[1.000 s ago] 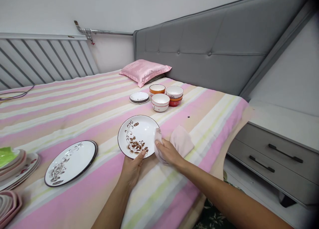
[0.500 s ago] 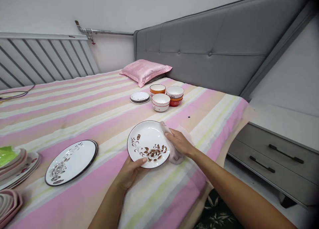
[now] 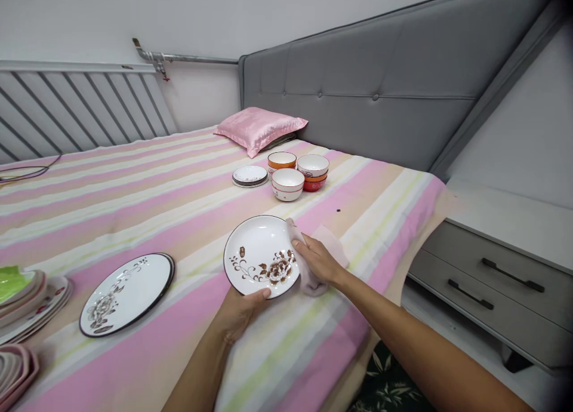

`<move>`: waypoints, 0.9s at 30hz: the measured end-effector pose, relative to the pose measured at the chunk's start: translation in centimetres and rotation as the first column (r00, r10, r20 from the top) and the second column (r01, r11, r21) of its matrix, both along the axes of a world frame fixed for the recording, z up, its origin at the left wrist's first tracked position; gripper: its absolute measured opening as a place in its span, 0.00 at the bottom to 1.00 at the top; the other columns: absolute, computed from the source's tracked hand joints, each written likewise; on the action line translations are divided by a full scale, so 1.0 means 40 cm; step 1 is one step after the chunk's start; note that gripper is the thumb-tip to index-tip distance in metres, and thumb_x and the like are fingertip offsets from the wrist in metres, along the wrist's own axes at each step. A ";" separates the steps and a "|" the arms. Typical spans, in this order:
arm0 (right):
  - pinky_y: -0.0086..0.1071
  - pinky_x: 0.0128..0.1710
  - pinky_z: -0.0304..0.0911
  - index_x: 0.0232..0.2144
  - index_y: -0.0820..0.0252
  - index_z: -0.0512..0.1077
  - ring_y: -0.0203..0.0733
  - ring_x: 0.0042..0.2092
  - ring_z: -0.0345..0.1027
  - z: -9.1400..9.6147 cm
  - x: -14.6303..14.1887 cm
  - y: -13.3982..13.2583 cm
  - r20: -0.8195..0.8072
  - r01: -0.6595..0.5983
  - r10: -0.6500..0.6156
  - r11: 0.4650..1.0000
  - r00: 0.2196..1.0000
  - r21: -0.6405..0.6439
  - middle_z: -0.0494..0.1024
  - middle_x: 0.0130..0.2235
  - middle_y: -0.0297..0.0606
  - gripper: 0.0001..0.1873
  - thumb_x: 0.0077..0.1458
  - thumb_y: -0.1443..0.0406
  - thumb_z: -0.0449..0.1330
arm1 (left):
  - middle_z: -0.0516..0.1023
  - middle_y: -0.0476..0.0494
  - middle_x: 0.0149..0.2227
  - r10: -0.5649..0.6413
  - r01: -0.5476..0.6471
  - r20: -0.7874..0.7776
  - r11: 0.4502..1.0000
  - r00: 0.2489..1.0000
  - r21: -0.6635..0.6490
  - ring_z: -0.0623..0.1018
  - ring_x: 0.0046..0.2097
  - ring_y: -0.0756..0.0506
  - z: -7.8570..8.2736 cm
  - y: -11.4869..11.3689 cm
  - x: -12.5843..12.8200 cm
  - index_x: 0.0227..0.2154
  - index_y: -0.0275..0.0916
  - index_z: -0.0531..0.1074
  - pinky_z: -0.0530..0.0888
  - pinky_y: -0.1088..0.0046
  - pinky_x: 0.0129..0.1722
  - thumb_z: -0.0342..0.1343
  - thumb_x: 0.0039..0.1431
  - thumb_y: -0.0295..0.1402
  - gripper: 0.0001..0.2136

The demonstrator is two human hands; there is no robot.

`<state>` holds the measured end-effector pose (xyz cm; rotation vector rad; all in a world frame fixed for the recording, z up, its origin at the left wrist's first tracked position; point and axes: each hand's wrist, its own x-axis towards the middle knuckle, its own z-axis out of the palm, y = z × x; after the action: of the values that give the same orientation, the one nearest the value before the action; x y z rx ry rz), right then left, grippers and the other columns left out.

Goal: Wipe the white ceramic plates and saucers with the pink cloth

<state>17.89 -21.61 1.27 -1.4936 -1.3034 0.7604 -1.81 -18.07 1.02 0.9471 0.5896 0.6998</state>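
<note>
A round white plate (image 3: 259, 245) with a dark rim and brown flowers is held up over the bed, its face tilted toward me. My left hand (image 3: 246, 307) grips its lower edge, thumb on top and the other fingers hidden underneath. At the plate's right edge, my right hand (image 3: 317, 257) is closed on a pale pinkish cloth (image 3: 311, 283) folded over the rim. To the left, oval white plates (image 3: 128, 292) with dark rims and a grey flower lie stacked on the striped bedsheet (image 3: 188, 322).
Several stacked bowls (image 3: 287, 182) stand beyond the plate, beside small plates (image 3: 249, 175). A pink pillow (image 3: 262, 127) leans near the grey headboard (image 3: 358, 83). Stacked dishes (image 3: 49, 310) and pink dishes (image 3: 27, 373) sit at left. A drawer cabinet (image 3: 496, 274) stands right of the bed.
The round plate has shifted slightly left and turned a little in my left hand. My right hand and the cloth have moved slightly left with its edge.
</note>
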 end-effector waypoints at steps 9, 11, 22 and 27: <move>0.31 0.32 0.57 0.27 0.58 0.65 0.41 0.33 0.65 0.028 -0.065 -0.030 0.162 -0.214 0.215 0.977 0.963 -0.024 0.72 0.30 0.36 0.22 0.59 0.52 0.39 | 0.72 0.40 0.50 0.220 -0.219 0.053 0.975 0.974 -0.021 0.69 0.53 0.41 0.004 0.019 0.001 0.55 0.41 0.59 0.67 0.68 0.53 0.62 0.45 0.26 0.32; 0.30 0.30 0.56 0.24 0.59 0.65 0.40 0.31 0.64 0.031 -0.062 -0.033 0.229 -0.278 0.281 0.960 0.932 -0.047 0.71 0.27 0.35 0.22 0.59 0.53 0.41 | 0.73 0.42 0.49 0.271 -0.270 0.044 0.962 0.962 -0.030 0.71 0.52 0.42 0.001 0.024 0.000 0.54 0.43 0.60 0.69 0.69 0.51 0.62 0.45 0.26 0.31; 0.32 0.32 0.60 0.43 0.59 0.65 0.40 0.33 0.67 0.041 0.040 0.000 0.237 0.461 -0.454 0.887 0.859 0.028 0.73 0.35 0.39 0.19 0.48 0.59 0.54 | 0.71 0.44 0.52 0.304 -0.306 -0.044 0.951 0.952 -0.039 0.70 0.52 0.43 -0.004 0.027 -0.005 0.52 0.46 0.63 0.72 0.71 0.48 0.62 0.45 0.24 0.29; 0.33 0.36 0.60 0.41 0.59 0.67 0.43 0.40 0.65 0.080 0.063 -0.003 0.308 0.540 -0.719 0.680 0.623 0.496 0.71 0.39 0.42 0.14 0.51 0.68 0.49 | 0.69 0.40 0.53 0.195 -0.197 -0.043 0.979 0.980 -0.042 0.68 0.53 0.39 0.003 0.010 0.003 0.54 0.43 0.60 0.70 0.65 0.50 0.63 0.43 0.25 0.33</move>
<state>20.41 -21.74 4.45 -1.7315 -1.0340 -0.3518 -1.69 -17.68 1.15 0.8679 0.7377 0.8417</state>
